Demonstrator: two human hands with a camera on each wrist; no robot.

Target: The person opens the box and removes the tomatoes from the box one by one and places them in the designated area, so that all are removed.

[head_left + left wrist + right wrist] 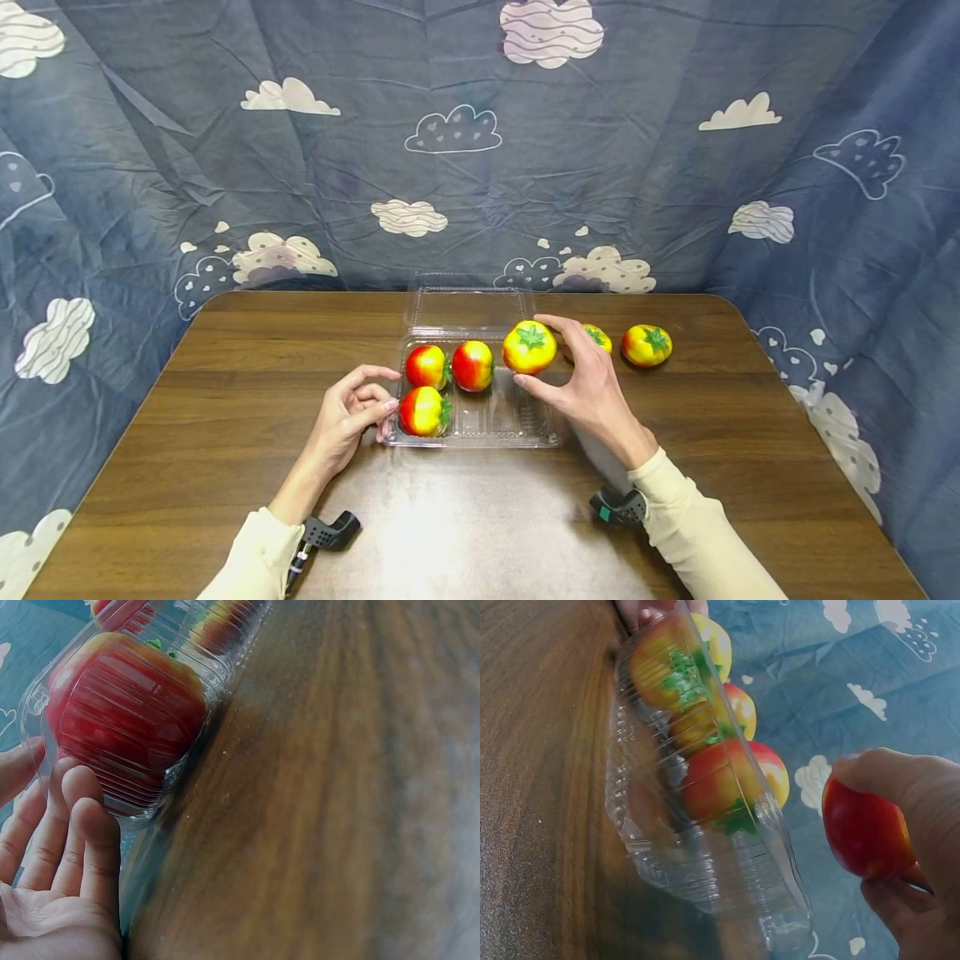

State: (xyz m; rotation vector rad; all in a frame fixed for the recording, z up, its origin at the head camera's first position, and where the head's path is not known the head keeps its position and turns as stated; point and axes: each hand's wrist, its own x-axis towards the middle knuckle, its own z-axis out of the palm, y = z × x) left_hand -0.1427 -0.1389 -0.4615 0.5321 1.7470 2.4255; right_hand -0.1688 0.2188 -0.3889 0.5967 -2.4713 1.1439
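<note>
My right hand (592, 396) holds a yellow-and-red toy fruit with a green leafy top (529, 347) between thumb and fingers, over the right part of a clear plastic clamshell container (472, 440). In the right wrist view that held fruit (868, 829) shows its red side, beside the container's wall. Three similar fruits sit in the container: one at the back left (426, 367), one at the back middle (472, 367) and one at the front left (422, 412). At the container's left rim, my left hand (351, 417) grips the edge, thumb above and fingers against the outer wall (124, 802).
Two more such fruits lie on the wooden table (750, 450) right of the container; one (597, 337) is partly behind my right hand, the other (647, 345) farther right. The container's lid (471, 308) is folded back toward the blue cloud-printed cloth (450, 192).
</note>
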